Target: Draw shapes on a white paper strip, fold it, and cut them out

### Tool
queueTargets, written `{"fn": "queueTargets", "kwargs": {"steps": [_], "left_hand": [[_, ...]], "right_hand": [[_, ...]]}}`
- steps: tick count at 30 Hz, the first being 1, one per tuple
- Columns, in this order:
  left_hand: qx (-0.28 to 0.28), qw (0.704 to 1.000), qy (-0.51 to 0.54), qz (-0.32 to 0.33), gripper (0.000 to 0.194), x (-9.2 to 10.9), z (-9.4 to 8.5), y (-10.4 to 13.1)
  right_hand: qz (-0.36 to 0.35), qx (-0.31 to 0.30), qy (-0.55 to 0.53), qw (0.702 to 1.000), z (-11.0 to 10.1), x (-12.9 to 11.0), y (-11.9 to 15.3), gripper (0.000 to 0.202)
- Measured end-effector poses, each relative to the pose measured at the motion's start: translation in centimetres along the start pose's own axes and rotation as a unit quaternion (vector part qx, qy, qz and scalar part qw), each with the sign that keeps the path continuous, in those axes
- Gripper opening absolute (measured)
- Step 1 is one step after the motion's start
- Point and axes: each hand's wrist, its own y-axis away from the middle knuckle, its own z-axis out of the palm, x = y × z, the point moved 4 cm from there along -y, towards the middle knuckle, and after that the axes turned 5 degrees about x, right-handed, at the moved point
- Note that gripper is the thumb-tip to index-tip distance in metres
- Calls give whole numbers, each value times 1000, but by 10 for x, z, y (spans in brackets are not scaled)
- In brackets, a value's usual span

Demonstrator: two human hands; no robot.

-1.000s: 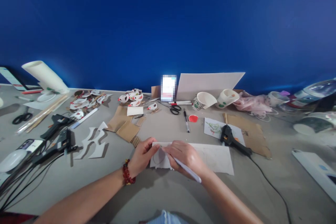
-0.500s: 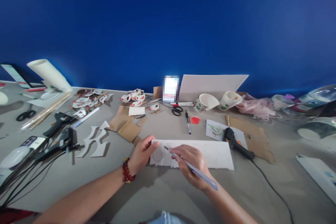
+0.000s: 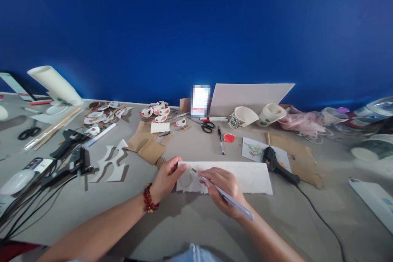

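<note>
A: Where is the paper strip [image 3: 253, 178]?
B: Flat on the table [image 3: 184, 227], right in front of the person, its long side running left to right. Its lower edge looks ragged.
A: And the left hand [image 3: 168, 175]?
B: It grips the strip's left end, with the thumb on top. I can't see how the fingers sit beneath. There's a red bead bracelet [image 3: 149, 198] on that wrist.
A: What about the right hand [image 3: 223, 191]?
B: Closed around a pale purple pen [image 3: 238, 204], tip towards the left. The tip is over the paper, near a faint rounded outline [image 3: 186, 178] at the left end. I can't tell if it touches.
A: What lies around the strip?
B: At its right end, a black glue gun [image 3: 278, 168], partly over a sheet with a green drawing [image 3: 253, 149] and a piece of cardboard [image 3: 303, 163]. Beyond the strip there's a black pen [image 3: 221, 141], with a red cutout [image 3: 229, 138] just beside it and black-handled scissors [image 3: 208, 127] further back.
A: And to the left?
B: Wavy white cutouts [image 3: 116, 166], well apart from the left hand. Small white birds [image 3: 161, 118] with red marks sit further back, near a folded brown card [image 3: 151, 150].
</note>
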Motion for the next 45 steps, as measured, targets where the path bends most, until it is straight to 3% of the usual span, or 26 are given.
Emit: {"fn": "queueTargets", "kwargs": {"steps": [18,40,45], "left_hand": [[7,1000,-27,7,41,4,0,1],[2,998,-61,22,40,5,2,4],[-44,997,-61,17,34,6,2,1]], "right_hand": [[25,-23,18,999,0,-3,-5,26],[-13,-29,67,997,9,2,-1,22],[-29,-15,75,997,8,-1,-3,24]]}}
